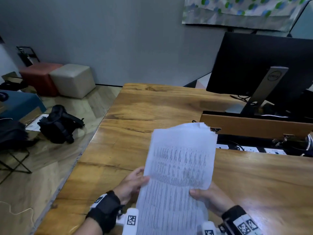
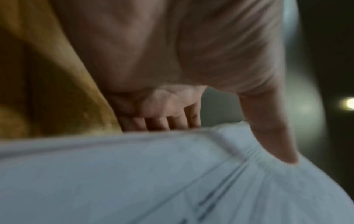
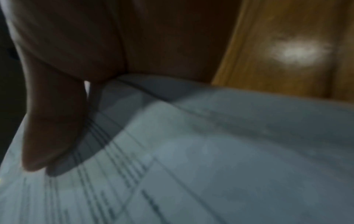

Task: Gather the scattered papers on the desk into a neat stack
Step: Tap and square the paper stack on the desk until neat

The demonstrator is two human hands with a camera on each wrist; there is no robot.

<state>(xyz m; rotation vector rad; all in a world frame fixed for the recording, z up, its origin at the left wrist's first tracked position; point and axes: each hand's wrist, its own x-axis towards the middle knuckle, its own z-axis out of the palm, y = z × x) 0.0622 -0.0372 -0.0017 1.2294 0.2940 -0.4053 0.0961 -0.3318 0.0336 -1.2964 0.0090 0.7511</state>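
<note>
A bundle of white printed papers (image 1: 179, 168) is held above the wooden desk (image 1: 152, 112), tilted up toward me, sheets slightly offset. My left hand (image 1: 133, 182) grips the bundle's left edge, thumb on top and fingers behind. My right hand (image 1: 208, 195) grips its right edge, thumb pressed on the printed face. In the left wrist view the thumb (image 2: 272, 136) lies on the papers (image 2: 134, 174) and the fingers (image 2: 162, 121) curl behind. The right wrist view shows a thumb (image 3: 51, 128) on the papers (image 3: 210, 159), all blurred.
A black monitor (image 1: 264, 65) on a stand sits at the desk's back right, behind a raised wooden flap (image 1: 254, 126) over a cable tray with sockets. The desk's left edge drops to the floor, where a black bag (image 1: 59, 124) and two cube stools (image 1: 72, 80) stand.
</note>
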